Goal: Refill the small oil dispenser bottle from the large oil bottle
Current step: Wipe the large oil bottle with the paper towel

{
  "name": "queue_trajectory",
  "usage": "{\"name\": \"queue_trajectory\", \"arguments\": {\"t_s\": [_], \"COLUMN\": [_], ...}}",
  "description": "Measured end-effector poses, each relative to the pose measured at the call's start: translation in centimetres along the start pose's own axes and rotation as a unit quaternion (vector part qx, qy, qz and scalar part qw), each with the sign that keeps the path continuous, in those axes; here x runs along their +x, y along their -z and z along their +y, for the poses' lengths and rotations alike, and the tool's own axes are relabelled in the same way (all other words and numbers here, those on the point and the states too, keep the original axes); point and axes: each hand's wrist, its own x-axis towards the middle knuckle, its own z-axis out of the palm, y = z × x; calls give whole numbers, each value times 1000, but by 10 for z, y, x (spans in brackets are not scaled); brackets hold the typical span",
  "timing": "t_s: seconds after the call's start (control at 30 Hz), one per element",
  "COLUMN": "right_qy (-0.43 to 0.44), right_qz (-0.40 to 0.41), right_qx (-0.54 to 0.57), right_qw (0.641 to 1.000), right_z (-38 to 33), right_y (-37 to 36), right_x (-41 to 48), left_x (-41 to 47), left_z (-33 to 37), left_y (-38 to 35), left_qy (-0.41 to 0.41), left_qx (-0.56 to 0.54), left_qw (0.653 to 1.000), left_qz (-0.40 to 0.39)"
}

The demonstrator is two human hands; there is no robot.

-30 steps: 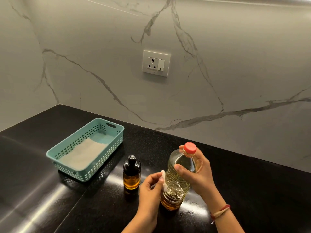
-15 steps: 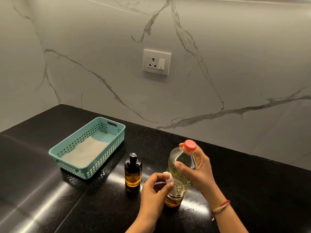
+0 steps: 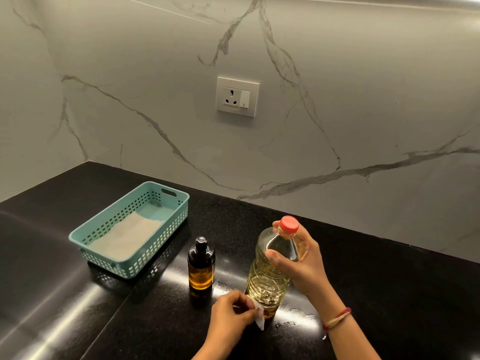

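Small bottle (image 3: 201,268) is standing capped just left of the large bottle (image 3: 267,279), part full. Left hand (image 3: 231,315) is pinching a white tissue (image 3: 259,318) and has slid from the large bottle's middle down to its base (wiping drips, I'd guess). Right hand (image 3: 301,266) is gripping the large bottle's shoulder, fingers wrapped round it, red cap (image 3: 289,224) on. Reads as cleanup, not pouring.

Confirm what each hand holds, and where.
Right hand grips the large oil bottle at its shoulder, below the red cap. Left hand pinches a white tissue against the bottle's base. Small dispenser bottle: untouched.
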Motion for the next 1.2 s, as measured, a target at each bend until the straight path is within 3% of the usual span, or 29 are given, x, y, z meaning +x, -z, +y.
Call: {"name": "queue_trajectory", "arguments": {"t_s": [0.13, 0.3, 0.6, 0.8, 0.93, 1.2], "right_qy": [4, -3, -13, -5, -9, -10], "right_qz": [-2, -2, 0, -2, -1, -10], "right_qx": [6, 8, 11, 3, 0, 1], "right_qw": [1000, 1000, 1000, 1000, 1000, 1000], "right_z": [0, 0, 0, 0, 1, 0], "right_y": [0, -1, 0, 1, 0, 1], "right_x": [1, 2, 1, 1, 2, 3], "left_x": [-1, -1, -4, -6, -4, -2], "left_z": [28, 44, -7, 26, 35, -8], "left_y": [-1, 3, -5, -5, -3, -10], "left_qy": [-82, -163, -13, -116, -155, 9], "left_qx": [-70, -20, 43, -34, -24, 0], "left_qw": [994, 986, 998, 992, 987, 999], "left_qz": [-1, 29, 36, 38, 47, 31]}}
